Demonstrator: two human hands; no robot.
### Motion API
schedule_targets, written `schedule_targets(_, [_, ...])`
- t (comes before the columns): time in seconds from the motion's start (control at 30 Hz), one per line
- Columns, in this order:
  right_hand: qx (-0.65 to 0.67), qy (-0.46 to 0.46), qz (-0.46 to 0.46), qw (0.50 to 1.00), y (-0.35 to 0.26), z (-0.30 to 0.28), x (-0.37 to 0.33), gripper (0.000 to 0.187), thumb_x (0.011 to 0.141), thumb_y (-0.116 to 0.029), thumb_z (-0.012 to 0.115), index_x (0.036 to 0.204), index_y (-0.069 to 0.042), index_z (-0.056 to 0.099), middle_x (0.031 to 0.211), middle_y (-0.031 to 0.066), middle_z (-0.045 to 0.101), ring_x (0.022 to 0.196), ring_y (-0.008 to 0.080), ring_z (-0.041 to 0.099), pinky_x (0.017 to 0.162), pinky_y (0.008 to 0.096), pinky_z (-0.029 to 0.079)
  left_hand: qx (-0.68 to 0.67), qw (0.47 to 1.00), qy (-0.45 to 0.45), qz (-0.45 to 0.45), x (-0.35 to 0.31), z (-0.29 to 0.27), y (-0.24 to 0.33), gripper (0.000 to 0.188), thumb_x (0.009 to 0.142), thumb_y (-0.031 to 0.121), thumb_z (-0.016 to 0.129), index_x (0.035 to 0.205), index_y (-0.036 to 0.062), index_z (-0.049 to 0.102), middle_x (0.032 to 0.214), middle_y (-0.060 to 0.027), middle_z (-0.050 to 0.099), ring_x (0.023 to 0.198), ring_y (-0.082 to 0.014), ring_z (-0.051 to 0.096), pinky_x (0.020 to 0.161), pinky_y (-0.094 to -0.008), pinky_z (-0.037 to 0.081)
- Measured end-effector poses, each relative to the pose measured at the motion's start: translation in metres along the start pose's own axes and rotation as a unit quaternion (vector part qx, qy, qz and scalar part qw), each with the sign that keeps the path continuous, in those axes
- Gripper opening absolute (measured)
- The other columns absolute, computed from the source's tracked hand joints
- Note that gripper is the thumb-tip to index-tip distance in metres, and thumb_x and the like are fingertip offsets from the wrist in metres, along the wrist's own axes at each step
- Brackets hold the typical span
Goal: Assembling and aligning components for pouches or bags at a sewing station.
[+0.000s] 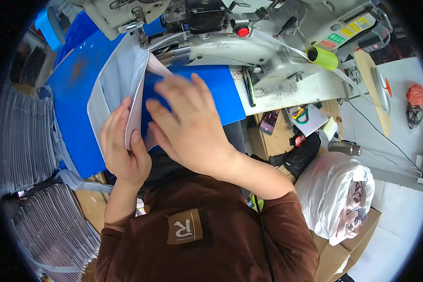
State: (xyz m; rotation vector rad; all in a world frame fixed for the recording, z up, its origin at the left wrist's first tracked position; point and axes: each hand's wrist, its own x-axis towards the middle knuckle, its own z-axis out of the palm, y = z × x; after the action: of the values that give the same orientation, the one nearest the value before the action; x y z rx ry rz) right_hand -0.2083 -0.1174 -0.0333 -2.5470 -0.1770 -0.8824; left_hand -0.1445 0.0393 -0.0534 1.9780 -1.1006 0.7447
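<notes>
I see L hand (124,146) pinching pale fabric pc (122,77), far end at sewing mach (216,50). R hand (189,120) blurred, spread wide, this side of mach.

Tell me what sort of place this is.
Probably a small sewing workshop: there is an industrial-looking sewing machine, a pale folded piece in the left hand beneath its head, and stacks of thin grey pieces at the left.

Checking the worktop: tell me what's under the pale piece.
Blue worktop shows around the pale piece held by the left hand; whatever lies directly beneath it is covered.
</notes>
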Motion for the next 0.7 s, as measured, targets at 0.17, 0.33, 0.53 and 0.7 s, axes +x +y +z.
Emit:
schedule_targets(0.17, [0.189, 0.090, 0.197, 0.958, 0.009, 0.010, 0.028, 0.025, 0.083, -0.009, 0.069, 0.104, 0.000, 0.061, 0.102, 0.0180, 0.056, 0.092, 0.0377, 0.060, 0.076, 0.0418, 0.051, 0.026, 0.999, -0.013, 0.024, 0.006, 0.002, 0.006, 0.040, 0.092, 0.002, 0.059, 0.131, -0.0012, 0.052, 0.131, -0.0239, 0.059, 0.116, -0.0377, 0.059, 0.099, -0.0436, 0.045])
schedule_targets(0.33, [0.144, 0.061, 0.144, 0.977, 0.025, 0.022, 0.040, 0.012, 0.084, -0.002, 0.063, 0.096, -0.001, 0.066, 0.093, 0.0173, 0.058, 0.085, 0.0373, 0.060, 0.070, 0.0423, 0.049, 0.160, 0.974, -0.159, 0.005, 0.025, 0.006, 0.020, 0.052, 0.078, 0.000, 0.058, 0.130, 0.0017, 0.056, 0.143, -0.0126, 0.052, 0.126, -0.0338, 0.051, 0.101, -0.0447, 0.039])
schedule_targets(0.53, [0.194, -0.009, 0.159, 0.968, 0.025, 0.004, 0.031, 0.020, 0.079, 0.000, 0.062, 0.098, -0.002, 0.070, 0.075, 0.0193, 0.058, 0.067, 0.0386, 0.059, 0.061, 0.0443, 0.047, 0.264, 0.937, -0.225, 0.042, 0.042, -0.011, 0.041, 0.045, 0.080, 0.014, 0.057, 0.124, 0.0019, 0.062, 0.134, -0.0106, 0.057, 0.124, -0.0301, 0.050, 0.102, -0.0486, 0.038])
schedule_targets(0.7, [0.268, -0.014, 0.213, 0.939, 0.026, 0.007, 0.022, 0.025, 0.084, 0.002, 0.062, 0.108, 0.001, 0.069, 0.063, 0.0138, 0.052, 0.051, 0.0172, 0.045, 0.051, 0.0313, 0.040, 0.300, 0.924, -0.227, 0.074, 0.053, -0.016, 0.049, 0.039, 0.078, 0.014, 0.059, 0.114, -0.0005, 0.066, 0.126, -0.0110, 0.063, 0.114, -0.0278, 0.057, 0.096, -0.0410, 0.044])
